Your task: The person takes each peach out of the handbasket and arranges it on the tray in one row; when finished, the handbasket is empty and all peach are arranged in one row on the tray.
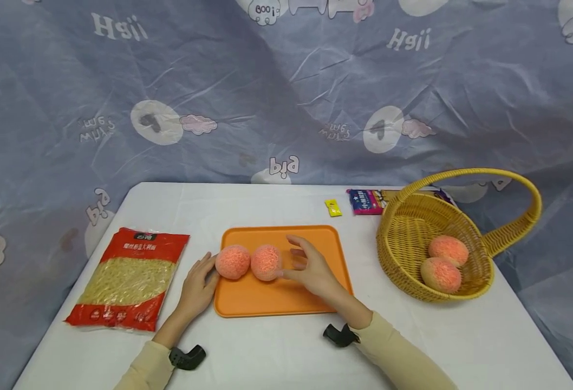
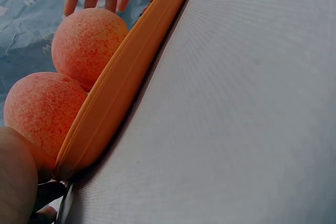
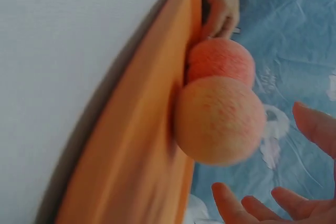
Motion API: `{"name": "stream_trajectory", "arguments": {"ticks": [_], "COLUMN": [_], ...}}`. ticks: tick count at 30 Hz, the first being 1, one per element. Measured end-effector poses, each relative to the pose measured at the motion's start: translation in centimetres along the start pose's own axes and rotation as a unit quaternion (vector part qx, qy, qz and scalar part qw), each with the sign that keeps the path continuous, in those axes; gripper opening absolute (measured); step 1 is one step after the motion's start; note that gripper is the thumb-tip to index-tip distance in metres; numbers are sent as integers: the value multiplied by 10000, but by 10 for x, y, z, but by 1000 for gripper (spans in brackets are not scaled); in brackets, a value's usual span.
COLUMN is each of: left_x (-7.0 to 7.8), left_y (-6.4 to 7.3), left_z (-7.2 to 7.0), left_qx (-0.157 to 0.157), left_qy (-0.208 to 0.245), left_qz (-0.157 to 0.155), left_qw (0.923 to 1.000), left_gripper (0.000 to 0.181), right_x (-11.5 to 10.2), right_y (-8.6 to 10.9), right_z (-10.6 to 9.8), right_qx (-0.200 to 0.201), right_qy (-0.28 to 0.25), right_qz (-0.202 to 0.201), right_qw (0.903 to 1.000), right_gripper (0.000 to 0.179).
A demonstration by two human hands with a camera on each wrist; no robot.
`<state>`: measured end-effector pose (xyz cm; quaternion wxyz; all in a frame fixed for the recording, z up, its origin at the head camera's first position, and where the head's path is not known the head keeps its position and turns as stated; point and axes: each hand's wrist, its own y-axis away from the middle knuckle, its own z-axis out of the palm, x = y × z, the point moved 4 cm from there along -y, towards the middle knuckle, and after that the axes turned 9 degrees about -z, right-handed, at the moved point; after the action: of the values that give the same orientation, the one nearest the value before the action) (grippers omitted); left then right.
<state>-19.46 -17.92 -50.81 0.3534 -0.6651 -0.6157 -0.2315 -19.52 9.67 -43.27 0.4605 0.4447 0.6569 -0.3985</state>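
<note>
Between the hands: left ball (image 1: 233,262) and right ball (image 1: 265,262), both pink, side by side on the orange tray (image 1: 267,300).
Left hand (image 1: 200,287): fingers relaxed beside the left ball, at the tray's left edge; contact unclear.
Right hand (image 1: 314,273): fingers spread, holding nothing, just right of the right ball.
Beyond the right hand: the tray's raised rim, a strip of white surface (image 1: 363,249), then the yellow basket (image 1: 391,265).

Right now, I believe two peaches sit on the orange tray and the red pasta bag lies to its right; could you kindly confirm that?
Not quite: the red pasta bag lies left of the orange tray, as the head view shows. Two peaches do sit on the tray.
</note>
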Motion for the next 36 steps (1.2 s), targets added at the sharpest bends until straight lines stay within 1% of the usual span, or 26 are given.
{"name": "stream_trajectory", "arguments": {"ticks": [3, 6, 9, 11, 13, 15, 18, 20, 23, 25, 28, 32, 36], "left_x": [-1, -1, 0, 0, 0, 0, -1, -1, -1, -1, -1, -1, -1], "left_y": [0, 0, 1, 1, 1, 1, 1, 1, 2, 2, 2, 2, 1], "left_z": [0, 1, 0, 0, 0, -1, -1, -1, -1, -1, 0, 1, 0], "left_qx": [-4, -10, -27, -55, -65, -70, -84, -128, -168, -135, -26, 34, 34], "left_qy": [-27, -34, 2, 30, 9, 4, -4, 26, 43, 75, 120, 131, 111], "left_qz": [-28, -55, -83, -111, -119, -137, -161, -201, -241, -219, -82, 31, 25], "left_qw": [10000, 10000, 10000, 9999, 9999, 9999, 9998, 9997, 9996, 9996, 9999, 9999, 9999], "left_gripper": [43, 43, 42, 42, 42, 42, 42, 43, 43, 43, 42, 41, 41], "right_x": [-8, -18, -29, -35, -40, -42, -40, -34, -21, -11, 4, 19, 28], "right_y": [16, 34, 55, 71, 87, 103, 124, 135, 144, 146, 145, 140, 132], "right_z": [-22, -49, -82, -107, -132, -157, -192, -213, -239, -252, -262, -264, -262], "right_qx": [-31, 34, 416, 804, 1227, 1660, 2188, 2430, 2547, 2522, 2393, 2189, 2047], "right_qy": [23, 203, 489, 686, 967, 1242, 1504, 1655, 1815, 1845, 1780, 1784, 1981], "right_qz": [-111, -478, -857, -945, -972, -943, -937, -788, -353, 29, 347, 502, 690], "right_qw": [9999, 9986, 9942, 9899, 9829, 9737, 9595, 9526, 9492, 9499, 9538, 9580, 9561], "right_gripper": [79, 75, 72, 70, 69, 68, 68, 68, 67, 67, 68, 73, 76]}}
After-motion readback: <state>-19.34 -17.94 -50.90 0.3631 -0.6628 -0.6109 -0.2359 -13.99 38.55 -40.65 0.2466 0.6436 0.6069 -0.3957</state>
